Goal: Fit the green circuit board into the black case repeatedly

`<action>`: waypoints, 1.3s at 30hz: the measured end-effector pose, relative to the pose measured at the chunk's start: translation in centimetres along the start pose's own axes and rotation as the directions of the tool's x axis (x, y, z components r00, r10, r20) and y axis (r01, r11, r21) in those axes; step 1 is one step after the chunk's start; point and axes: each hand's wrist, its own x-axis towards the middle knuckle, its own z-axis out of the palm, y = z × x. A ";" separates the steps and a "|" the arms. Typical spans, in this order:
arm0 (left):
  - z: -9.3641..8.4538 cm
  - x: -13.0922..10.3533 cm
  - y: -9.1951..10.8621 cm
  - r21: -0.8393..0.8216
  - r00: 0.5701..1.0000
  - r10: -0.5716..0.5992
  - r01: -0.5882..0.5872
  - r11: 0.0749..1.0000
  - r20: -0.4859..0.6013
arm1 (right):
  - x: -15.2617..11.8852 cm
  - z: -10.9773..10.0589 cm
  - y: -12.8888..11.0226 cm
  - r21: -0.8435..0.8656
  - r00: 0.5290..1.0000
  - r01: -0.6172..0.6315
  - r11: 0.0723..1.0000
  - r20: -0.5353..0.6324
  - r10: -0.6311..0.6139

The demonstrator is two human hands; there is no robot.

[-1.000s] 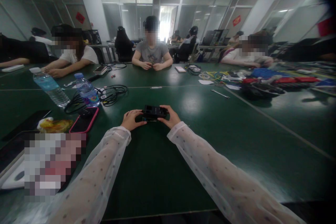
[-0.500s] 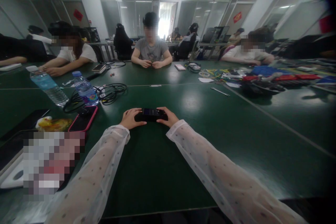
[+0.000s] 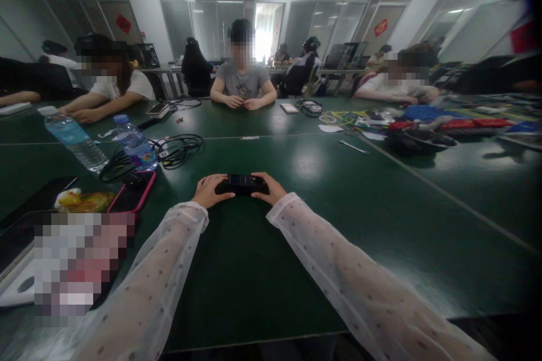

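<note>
A small black box-shaped device (image 3: 242, 185) with a little dark screen on its upper face is on the green table (image 3: 254, 271), straight ahead of me. My left hand (image 3: 210, 189) grips its left end, thumb along the near side and fingers over the far side. Around the right end my right hand (image 3: 271, 188) is closed in the same way. The device lies level; its ends are hidden by my fingers, and its exact kind is not clear. Both my forearms wear sheer white dotted sleeves.
To the left are two water bottles (image 3: 134, 144), coiled black cables (image 3: 184, 149), a pink-edged phone (image 3: 132, 192) and a yellow item in clear wrap (image 3: 84, 201). A wrench (image 3: 354, 147) lies right of centre, before a heap of tools and wires (image 3: 419, 130). People sit across the table.
The whole view has shifted very slightly left. My hands keep the same hold on the black device, and nothing else visibly moves.
</note>
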 end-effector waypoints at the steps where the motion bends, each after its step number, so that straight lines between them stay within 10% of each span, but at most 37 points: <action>1: 0.0 0.0 0.0 -0.001 1.000 0.002 -0.002 1.000 -0.002 | 0.0 0.0 0.0 -0.003 1.000 -0.004 1.000 0.005 0.004; 39: 0.1 0.1 -0.2 0.032 0.999 0.031 -0.031 0.999 0.021 | 0.1 0.2 0.0 -0.061 0.997 -0.072 0.996 0.032 0.074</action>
